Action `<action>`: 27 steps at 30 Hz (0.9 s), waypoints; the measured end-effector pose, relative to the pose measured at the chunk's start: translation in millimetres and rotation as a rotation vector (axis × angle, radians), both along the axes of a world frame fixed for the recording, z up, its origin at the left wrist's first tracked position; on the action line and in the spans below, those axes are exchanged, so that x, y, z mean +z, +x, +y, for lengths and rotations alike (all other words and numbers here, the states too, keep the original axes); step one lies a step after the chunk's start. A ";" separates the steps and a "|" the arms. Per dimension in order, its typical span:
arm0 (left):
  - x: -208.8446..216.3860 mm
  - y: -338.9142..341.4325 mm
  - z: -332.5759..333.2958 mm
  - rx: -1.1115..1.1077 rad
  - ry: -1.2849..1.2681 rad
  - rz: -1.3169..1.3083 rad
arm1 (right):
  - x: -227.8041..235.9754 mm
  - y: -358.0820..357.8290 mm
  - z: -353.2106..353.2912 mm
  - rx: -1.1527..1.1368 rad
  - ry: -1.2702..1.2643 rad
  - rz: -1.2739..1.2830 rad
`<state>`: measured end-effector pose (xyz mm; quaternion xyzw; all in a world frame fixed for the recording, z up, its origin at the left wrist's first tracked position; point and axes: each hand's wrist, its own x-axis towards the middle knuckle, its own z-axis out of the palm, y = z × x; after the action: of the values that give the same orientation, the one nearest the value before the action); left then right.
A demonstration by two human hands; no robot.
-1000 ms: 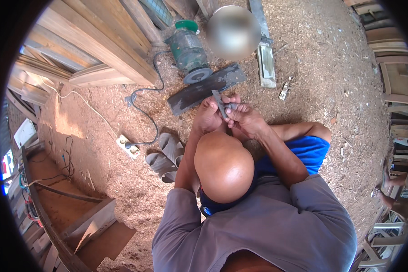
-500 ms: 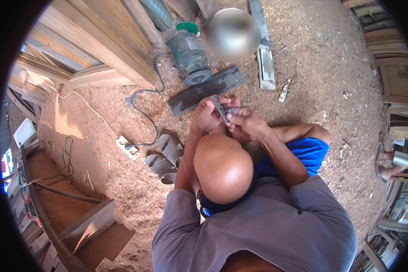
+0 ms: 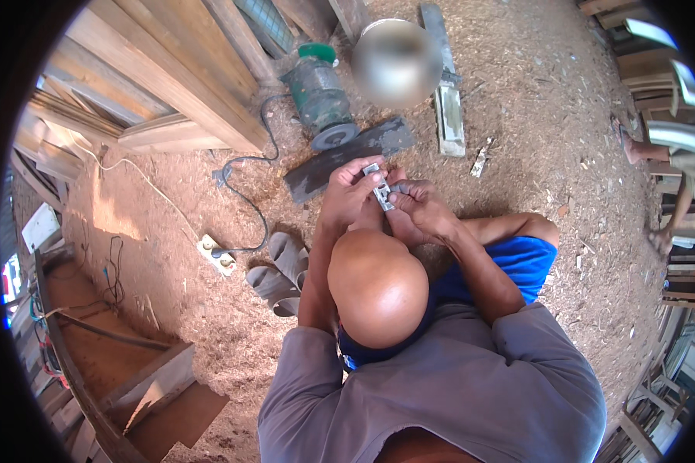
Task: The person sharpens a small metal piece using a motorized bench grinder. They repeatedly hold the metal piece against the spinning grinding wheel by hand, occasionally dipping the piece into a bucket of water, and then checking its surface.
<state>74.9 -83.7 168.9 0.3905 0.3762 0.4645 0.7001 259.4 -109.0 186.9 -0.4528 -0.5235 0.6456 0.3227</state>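
Note:
A small, flat, silver-grey metal piece with dark slots (image 3: 381,190) is held between my two hands, in front of my raised knee. Its exact kind is too small to tell. My left hand (image 3: 350,189) grips the upper end, thumb on its face. The lower end is pinched by my right hand (image 3: 423,207), the thumb lying along its edge. Just beyond my fingers a dark, flat board or stone slab (image 3: 347,157) lies aslant on the ground. Touching or close behind it is a green motor with a round grinding wheel (image 3: 334,136).
A pale bucket (image 3: 398,62), its inside blurred, stands beside the motor. Right of it lies a long narrow board with a whetstone-like block (image 3: 450,119). A cable runs to a power strip (image 3: 216,255) near grey sandals (image 3: 274,285). Timber leans at left; another person (image 3: 683,174) is at far right.
The metal piece has turned in my hands, so its slotted, brighter face now shows. My left thumb has shifted onto it. The person at far right has come further into view.

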 end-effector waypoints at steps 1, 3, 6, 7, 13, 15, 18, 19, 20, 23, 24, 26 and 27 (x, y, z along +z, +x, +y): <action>-1.2 -1.2 0.8 0.004 -0.020 0.005 | 1.4 0.7 -0.8 -0.010 -0.012 0.007; -0.1 -2.1 4.2 0.011 -0.057 0.014 | 2.9 2.8 -1.7 -0.031 -0.033 0.022; 10.7 -1.5 5.8 0.004 -0.151 -0.266 | 0.0 4.4 -0.5 -0.037 0.007 0.023; 10.1 -3.3 6.7 0.002 -0.157 -0.294 | 0.8 4.4 -0.5 -0.032 -0.002 0.038; 11.6 -3.9 7.7 -0.003 -0.046 -0.360 | 12.3 5.4 -2.2 -0.037 -0.109 0.187; 9.1 0.1 5.5 0.010 0.025 -0.337 | 9.8 6.4 -2.9 -0.050 -0.180 0.255; 1.0 -0.8 8.8 -0.030 0.001 -0.482 | 44.6 -7.1 -6.6 -0.238 -0.207 0.474; 3.4 1.3 11.8 -0.039 0.023 -0.481 | 44.4 -4.7 -6.8 -0.246 -0.143 0.478; 5.6 3.6 13.9 -0.049 0.046 -0.480 | 41.2 -1.9 -6.8 -0.254 -0.079 0.482; 18.8 13.2 33.2 -0.110 0.073 -0.500 | 58.9 8.0 -2.7 -0.274 0.067 0.452; 29.9 17.8 38.9 -0.130 0.067 -0.500 | 71.0 10.6 -2.6 -0.287 0.097 0.446; 42.3 27.2 53.7 -0.197 0.090 -0.472 | 86.5 16.3 -0.2 -0.319 0.136 0.468; 50.3 33.9 58.2 -0.226 0.093 -0.472 | 91.4 19.9 0.2 -0.342 0.162 0.453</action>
<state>108.8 -25.6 219.2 0.3425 0.1348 0.4786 0.7972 279.2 -108.8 278.3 -0.3517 -0.4041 0.6226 0.5704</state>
